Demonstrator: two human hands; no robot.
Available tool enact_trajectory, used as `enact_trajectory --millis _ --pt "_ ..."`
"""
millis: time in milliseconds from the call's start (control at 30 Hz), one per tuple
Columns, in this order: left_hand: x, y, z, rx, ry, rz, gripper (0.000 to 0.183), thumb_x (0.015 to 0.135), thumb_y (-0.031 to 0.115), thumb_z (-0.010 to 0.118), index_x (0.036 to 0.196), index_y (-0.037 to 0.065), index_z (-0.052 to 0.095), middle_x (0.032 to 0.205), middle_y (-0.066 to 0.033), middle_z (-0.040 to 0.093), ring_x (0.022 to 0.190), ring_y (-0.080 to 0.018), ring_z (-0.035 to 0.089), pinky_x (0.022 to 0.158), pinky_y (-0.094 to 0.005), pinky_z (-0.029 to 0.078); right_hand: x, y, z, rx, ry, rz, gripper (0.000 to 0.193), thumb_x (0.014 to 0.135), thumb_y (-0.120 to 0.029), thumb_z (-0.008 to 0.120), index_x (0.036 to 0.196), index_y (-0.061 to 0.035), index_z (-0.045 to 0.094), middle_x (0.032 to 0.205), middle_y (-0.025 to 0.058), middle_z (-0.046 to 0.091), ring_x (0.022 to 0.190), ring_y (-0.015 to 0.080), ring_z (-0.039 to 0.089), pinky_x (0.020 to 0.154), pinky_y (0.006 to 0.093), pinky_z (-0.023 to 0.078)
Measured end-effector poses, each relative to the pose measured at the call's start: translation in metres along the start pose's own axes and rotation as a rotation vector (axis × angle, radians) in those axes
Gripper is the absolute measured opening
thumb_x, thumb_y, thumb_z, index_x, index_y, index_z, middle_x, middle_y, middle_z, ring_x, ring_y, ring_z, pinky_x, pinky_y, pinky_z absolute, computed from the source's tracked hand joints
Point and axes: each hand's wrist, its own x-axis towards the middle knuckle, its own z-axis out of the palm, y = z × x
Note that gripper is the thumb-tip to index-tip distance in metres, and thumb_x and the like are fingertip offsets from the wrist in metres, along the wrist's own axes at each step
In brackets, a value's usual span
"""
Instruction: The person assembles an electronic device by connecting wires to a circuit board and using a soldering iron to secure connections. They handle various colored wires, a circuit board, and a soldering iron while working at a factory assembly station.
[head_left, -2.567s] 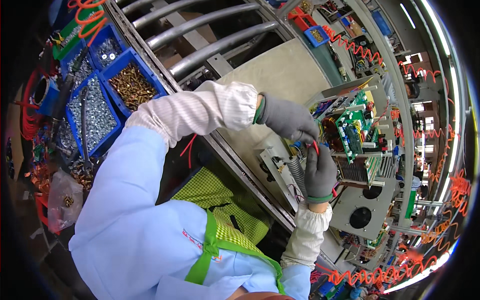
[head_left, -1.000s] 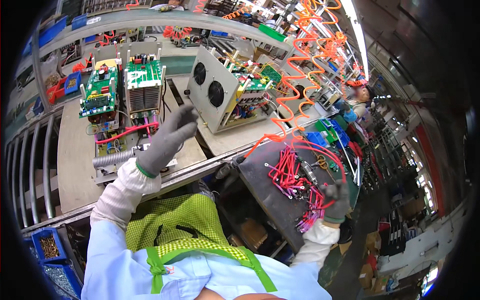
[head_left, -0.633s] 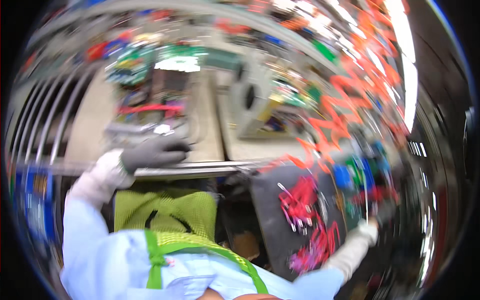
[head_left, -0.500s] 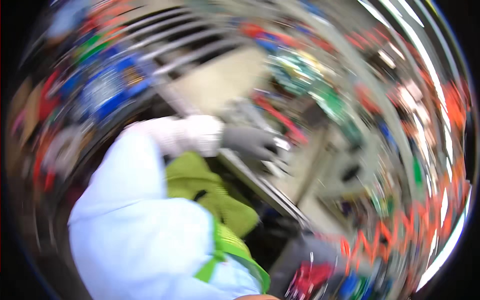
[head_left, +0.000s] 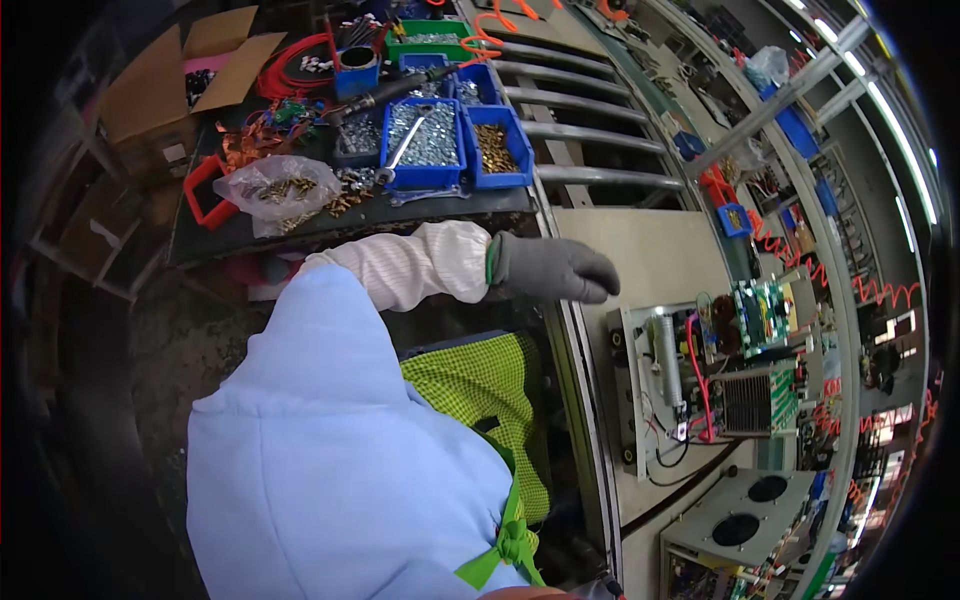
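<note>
My left hand [head_left: 556,270], in a grey glove with a white ribbed sleeve guard above it, reaches out over the edge of the workbench. Its fingers are stretched out close together, and nothing shows in them. Just past the fingertips stands an open metal chassis [head_left: 628,390] with a silver cylinder [head_left: 665,357], a pink-red cable [head_left: 700,385], a green circuit board [head_left: 762,315] and a finned heat sink [head_left: 746,405]. A wrench [head_left: 408,140] lies across a blue bin of small metal fasteners [head_left: 428,135], beyond my forearm. My right hand is out of view.
Beside that bin are a blue bin of brass-coloured parts [head_left: 495,148], a clear plastic bag of parts [head_left: 280,192] and a cardboard box [head_left: 150,120]. Metal rollers [head_left: 600,131] run along the line. A second unit with two round fans [head_left: 740,508] stands lower right.
The view has swung round and turned from blurred to sharp, with the bins now nearer the middle. A dark grey shape at the lower right has mostly left the picture.
</note>
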Motion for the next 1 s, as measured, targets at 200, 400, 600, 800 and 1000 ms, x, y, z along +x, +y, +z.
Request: enact_trajectory --millis 200,400,600,800,1000 --pt "-0.098 0.012 -0.142 0.297 1.116 0.135 0.025 0.094 0.021 0.058 0.112 0.003 0.059 0.09 -0.0044 0.064 0.083 -0.0118 0.063 0.075 -0.0253 0.051 0.048 -0.044 0.04 0.041 -0.039 -0.147 0.024 0.088 -0.012 0.059 0.107 0.0034 0.06 0.096 0.013 0.061 0.08 0.0206 0.06 0.07 0.0295 0.052" --pt "-0.29 -0.043 -0.319 0.472 1.762 -0.023 0.027 0.092 0.027 0.057 0.107 0.005 0.061 0.084 -0.0067 0.064 0.077 -0.0155 0.064 0.07 -0.0276 0.051 0.085 -0.073 0.067 0.03 -0.011 -0.206 0.023 0.088 -0.009 0.061 0.107 0.0041 0.06 0.097 0.0142 0.061 0.08 0.0218 0.061 0.07 0.0294 0.053" --pt "-0.358 -0.122 -0.428 1.136 1.134 -1.07 0.033 0.087 0.035 0.055 0.108 0.012 0.065 0.109 -0.0135 0.065 0.099 -0.0305 0.063 0.085 -0.0423 0.049 0.119 -0.101 0.082 -0.003 0.018 -0.233 0.022 0.088 -0.007 0.063 0.107 0.0049 0.06 0.098 0.0153 0.061 0.08 0.023 0.061 0.07 0.0293 0.053" --pt "-0.335 -0.193 -0.464 1.181 0.572 -1.355 0.032 0.085 0.028 0.057 0.115 0.019 0.063 0.115 -0.0129 0.063 0.104 -0.0305 0.061 0.089 -0.0444 0.048 0.144 -0.122 0.074 -0.021 0.058 -0.264 0.022 0.088 -0.005 0.065 0.107 0.0056 0.06 0.099 0.0165 0.061 0.08 0.0241 0.061 0.07 0.0292 0.054" --pt "-0.323 -0.218 -0.475 1.081 0.487 -1.393 0.037 0.087 0.029 0.052 0.124 0.023 0.057 0.114 -0.0185 0.062 0.104 -0.0339 0.061 0.092 -0.0448 0.047 0.152 -0.132 0.086 -0.016 -0.036 -0.141 0.022 0.089 -0.003 0.063 0.107 0.0074 0.06 0.105 0.0173 0.061 0.087 0.0247 0.06 0.072 0.0328 0.054"
